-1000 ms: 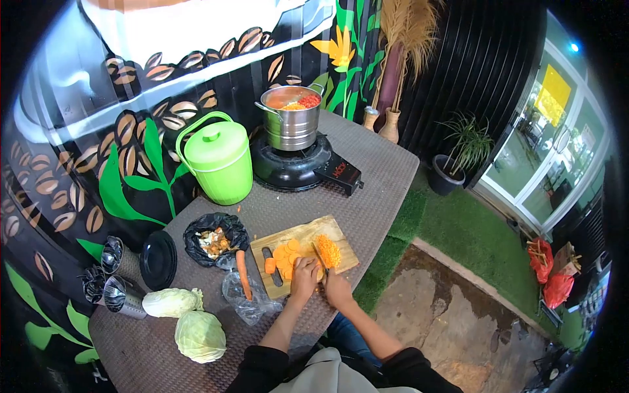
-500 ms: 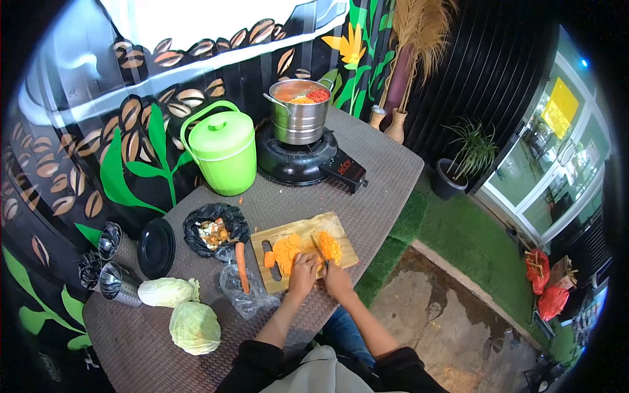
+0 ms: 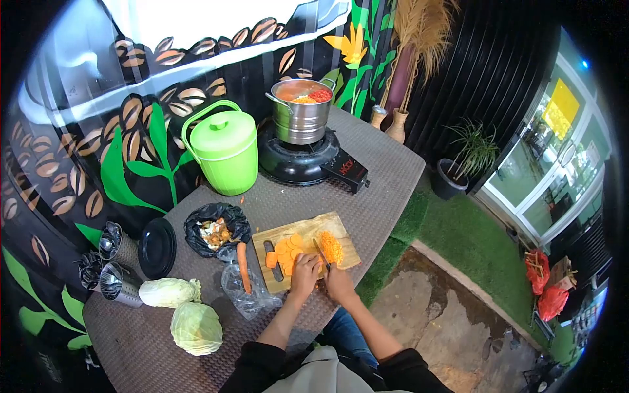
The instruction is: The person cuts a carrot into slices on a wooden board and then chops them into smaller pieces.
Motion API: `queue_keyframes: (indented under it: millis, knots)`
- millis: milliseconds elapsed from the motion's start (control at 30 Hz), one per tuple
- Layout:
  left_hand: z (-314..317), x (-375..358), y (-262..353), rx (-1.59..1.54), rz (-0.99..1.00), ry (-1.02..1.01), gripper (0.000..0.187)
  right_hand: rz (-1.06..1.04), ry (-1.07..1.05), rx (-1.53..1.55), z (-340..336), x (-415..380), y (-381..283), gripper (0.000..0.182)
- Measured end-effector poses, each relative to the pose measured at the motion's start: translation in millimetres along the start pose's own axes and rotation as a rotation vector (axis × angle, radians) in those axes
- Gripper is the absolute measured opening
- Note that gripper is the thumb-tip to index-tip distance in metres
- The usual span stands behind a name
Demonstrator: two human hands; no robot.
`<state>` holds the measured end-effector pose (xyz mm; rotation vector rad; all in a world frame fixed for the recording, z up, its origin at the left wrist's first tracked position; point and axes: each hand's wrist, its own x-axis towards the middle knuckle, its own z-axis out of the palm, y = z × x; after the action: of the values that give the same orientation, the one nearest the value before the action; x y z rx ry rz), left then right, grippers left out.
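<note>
On the wooden cutting board [image 3: 278, 236], my right hand [image 3: 338, 283] is closed around the handle of a knife [image 3: 320, 249], its blade pointing away from me. My left hand [image 3: 305, 274] presses carrot pieces against the board just left of the blade, fingers bent down. Round carrot slices [image 3: 286, 247] spread over the board's left part, beyond my left hand. To the right of the knife lies a heap of finely chopped carrot [image 3: 330, 247]. A whole carrot [image 3: 243, 267] rests on a clear plastic bag [image 3: 246, 296] beside the board.
A steel pot [image 3: 301, 118] with chopped vegetables stands on a black portable stove [image 3: 295, 161]. Left of it is a lidded green bucket [image 3: 226, 152]. A black bag of peelings [image 3: 196, 223], a cabbage [image 3: 197, 329], a napa cabbage [image 3: 164, 293] and cutlery holders [image 3: 128, 293] are on the left.
Both hands stay at nearly the same place on the board, the knife still between them and the chopped heap. The whole view has shifted very slightly.
</note>
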<state>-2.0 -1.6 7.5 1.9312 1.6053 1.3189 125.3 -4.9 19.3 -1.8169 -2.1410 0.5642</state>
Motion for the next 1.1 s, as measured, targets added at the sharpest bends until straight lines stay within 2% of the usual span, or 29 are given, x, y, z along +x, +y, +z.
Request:
queue_keyframes:
  millis: [100,300,433,533,600,733,833,933,1100]
  knots:
    - [1.8,0.5,-3.7,-0.017,-0.002,0.025,0.022,0.12,0.036,-0.023,5.1,-14.9,-14.7,0.028]
    - [-1.0,0.3,-2.8,-0.047,-0.018,0.048,0.018,0.064,-0.041,-0.051,-16.3,5.7,-13.3,0.028]
    - [2.0,-0.9,-6.5,-0.059,-0.045,0.044,0.018,0.029,0.024,-0.057,-6.9,-8.5,-15.5,0.029]
    - [3.3,-0.7,-8.6,-0.042,-0.04,0.039,0.018,0.122,0.007,0.016,-4.9,-3.4,-17.7,0.03]
    - [4.2,-1.9,-8.9,-0.043,-0.025,0.068,0.018,0.045,-0.007,-0.02,-8.7,9.1,-11.8,0.029]
    - [2.4,-1.7,-8.7,-0.058,-0.06,0.052,0.018,0.035,-0.05,-0.04,-12.8,3.0,-16.4,0.028]
    - [3.2,-0.1,-7.8,-0.039,-0.043,0.048,0.018,0.1,0.057,-0.069,4.9,-7.9,-18.4,0.027]
    - [1.6,-1.7,-5.9,-0.04,-0.037,0.051,0.018,0.02,0.033,-0.096,3.0,4.1,-11.1,0.026]
    - [1.5,-1.3,-7.3,-0.036,-0.047,0.049,0.018,0.021,-0.015,-0.085,-12.2,-12.9,-15.2,0.026]
